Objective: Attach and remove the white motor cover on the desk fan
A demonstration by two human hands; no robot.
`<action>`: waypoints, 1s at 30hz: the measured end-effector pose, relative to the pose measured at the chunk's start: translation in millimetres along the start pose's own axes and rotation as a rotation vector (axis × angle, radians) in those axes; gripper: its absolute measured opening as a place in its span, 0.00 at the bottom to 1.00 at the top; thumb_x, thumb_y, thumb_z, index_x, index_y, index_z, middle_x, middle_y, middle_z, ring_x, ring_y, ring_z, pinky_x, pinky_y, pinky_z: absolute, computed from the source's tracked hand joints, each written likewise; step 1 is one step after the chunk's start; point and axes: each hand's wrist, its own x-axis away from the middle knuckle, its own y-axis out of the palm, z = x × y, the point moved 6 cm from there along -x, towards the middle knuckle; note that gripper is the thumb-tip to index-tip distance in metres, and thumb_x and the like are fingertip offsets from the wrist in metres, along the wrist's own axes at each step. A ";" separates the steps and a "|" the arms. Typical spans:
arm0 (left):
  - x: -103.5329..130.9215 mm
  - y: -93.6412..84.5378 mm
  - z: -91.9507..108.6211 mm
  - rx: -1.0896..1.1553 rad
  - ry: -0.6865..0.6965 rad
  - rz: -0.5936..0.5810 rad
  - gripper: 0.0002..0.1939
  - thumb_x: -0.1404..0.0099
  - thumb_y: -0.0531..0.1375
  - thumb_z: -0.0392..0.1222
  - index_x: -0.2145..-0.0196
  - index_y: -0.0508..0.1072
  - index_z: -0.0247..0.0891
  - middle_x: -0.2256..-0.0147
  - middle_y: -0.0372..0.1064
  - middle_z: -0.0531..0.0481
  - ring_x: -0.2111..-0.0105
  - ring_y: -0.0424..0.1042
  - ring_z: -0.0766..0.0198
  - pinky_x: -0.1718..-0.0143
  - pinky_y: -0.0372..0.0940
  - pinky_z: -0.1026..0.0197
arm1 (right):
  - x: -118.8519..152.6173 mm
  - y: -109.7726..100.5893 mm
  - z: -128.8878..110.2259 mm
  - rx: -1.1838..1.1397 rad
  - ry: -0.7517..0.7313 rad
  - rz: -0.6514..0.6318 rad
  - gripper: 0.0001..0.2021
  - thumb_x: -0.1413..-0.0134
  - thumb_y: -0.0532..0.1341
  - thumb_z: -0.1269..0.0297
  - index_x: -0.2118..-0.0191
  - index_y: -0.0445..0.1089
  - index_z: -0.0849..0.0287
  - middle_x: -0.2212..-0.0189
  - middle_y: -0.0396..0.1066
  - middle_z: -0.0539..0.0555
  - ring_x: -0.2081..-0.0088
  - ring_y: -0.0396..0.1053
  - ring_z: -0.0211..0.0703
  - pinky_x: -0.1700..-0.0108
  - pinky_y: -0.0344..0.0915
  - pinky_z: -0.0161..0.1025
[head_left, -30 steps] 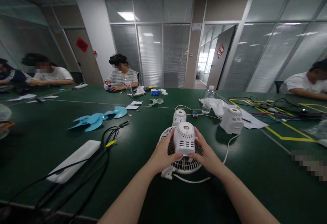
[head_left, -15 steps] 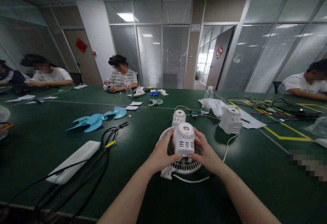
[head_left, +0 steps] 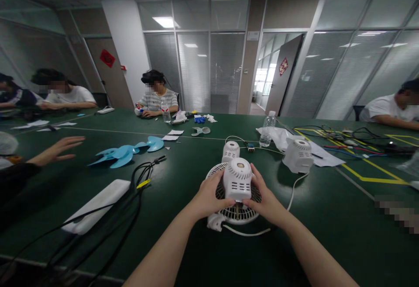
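Observation:
A white vented fan motor housing [head_left: 238, 178] sits between my two hands, over a round white fan grille [head_left: 236, 216]. My left hand [head_left: 210, 194] is closed around its left side, thumb at the lower front. On the other side my right hand [head_left: 263, 194] grips it, thumb also low at the front. A small white plastic part [head_left: 215, 222] lies by the grille's near left edge, beside a white cord [head_left: 247, 233]. Just behind stands a second white housing [head_left: 231, 150]. Another white housing [head_left: 298, 155] is to the right with its cord.
Blue fan blades [head_left: 121, 155] and a white power strip [head_left: 98, 204] with black cables lie on the left. A co-worker's hand [head_left: 60, 149] reaches in there. A water bottle [head_left: 268, 129] stands behind the housings. Wires [head_left: 343, 147] spread at right. Other people sit around the table.
A co-worker's hand has come into view at the left, stretched towards the blue fan blades. My hands keep their hold on the housing; the view has shifted slightly.

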 end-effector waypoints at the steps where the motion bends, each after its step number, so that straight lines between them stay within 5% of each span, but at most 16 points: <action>1: -0.3 1.1 -2.1 -0.006 -0.003 0.000 0.49 0.53 0.69 0.50 0.37 0.53 0.45 0.38 0.56 0.44 0.40 0.56 0.45 0.39 0.51 0.41 | 0.3 0.6 1.9 0.013 0.013 -0.002 0.50 0.50 0.67 0.61 0.32 0.29 0.46 0.33 0.43 0.59 0.34 0.48 0.54 0.35 0.43 0.61; 16: -0.5 7.8 -13.2 -0.094 0.005 -0.039 0.51 0.49 0.66 0.58 0.34 0.47 0.44 0.36 0.52 0.44 0.37 0.52 0.44 0.37 0.45 0.42 | -0.9 1.1 -0.8 -0.131 0.018 -0.007 0.50 0.51 0.68 0.59 0.33 0.32 0.47 0.36 0.50 0.61 0.36 0.52 0.54 0.36 0.50 0.58; 30: -2.3 9.4 -7.7 -0.212 0.007 -0.082 0.49 0.46 0.62 0.59 0.34 0.43 0.46 0.35 0.49 0.48 0.37 0.51 0.47 0.38 0.47 0.42 | -1.6 1.4 -0.1 -0.143 -0.014 0.004 0.49 0.51 0.68 0.60 0.33 0.33 0.47 0.33 0.42 0.60 0.34 0.47 0.58 0.37 0.51 0.60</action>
